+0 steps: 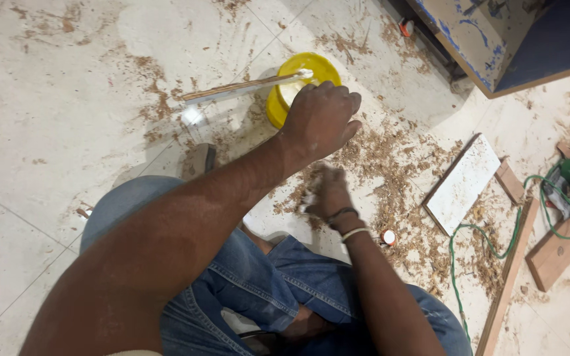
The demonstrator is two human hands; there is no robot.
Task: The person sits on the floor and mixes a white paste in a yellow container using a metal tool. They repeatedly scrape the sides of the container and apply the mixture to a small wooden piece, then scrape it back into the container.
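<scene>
A thin wooden strip [239, 88] is held by the left hand [320, 118], whose fingers are closed around its near end, just above a yellow tub [278, 105] standing on the floor [47, 132]. The long axis of the strip runs away to the left from this hand, almost level. The right hand [328, 194] is lower and nearer to the body, blurred, so it cannot be told how its fingers are set. Wood shavings [390, 158] are scattered around, and a white board [464, 182] lies well apart.
</scene>
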